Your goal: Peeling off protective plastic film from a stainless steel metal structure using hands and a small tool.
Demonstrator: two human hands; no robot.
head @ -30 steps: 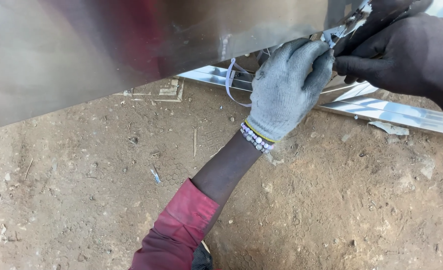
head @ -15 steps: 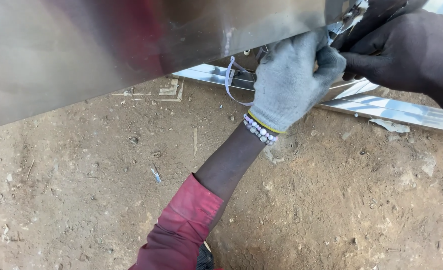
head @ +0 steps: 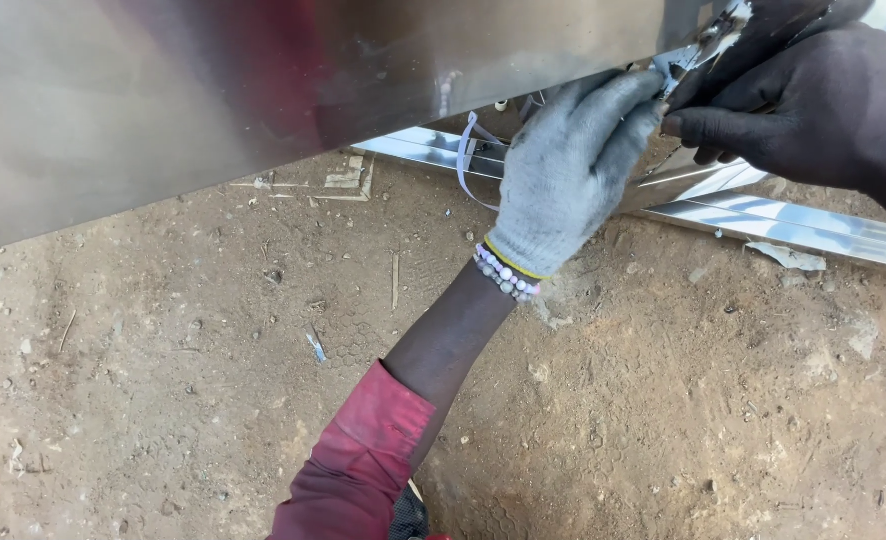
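A large shiny steel panel (head: 263,90) fills the top of the view, and its lower edge slants up to the right. My left hand (head: 573,170) wears a grey knit glove and a bead bracelet. It reaches up under that edge, fingers together, and the fingertips touch the tip of a small metal tool (head: 708,40). My right hand (head: 793,100), in a black glove, is closed around the tool at the panel's upper right corner. Most of the tool is hidden by this hand.
Polished steel strips (head: 783,220) lie on the dirt ground (head: 213,380) behind my hands. A thin white strap loop (head: 466,165) hangs below the panel's edge. Small scraps and twigs are scattered on the soil.
My left hand has slid up and to the right along the panel's edge, until its fingertips meet the tool. My right hand has stayed at the corner.
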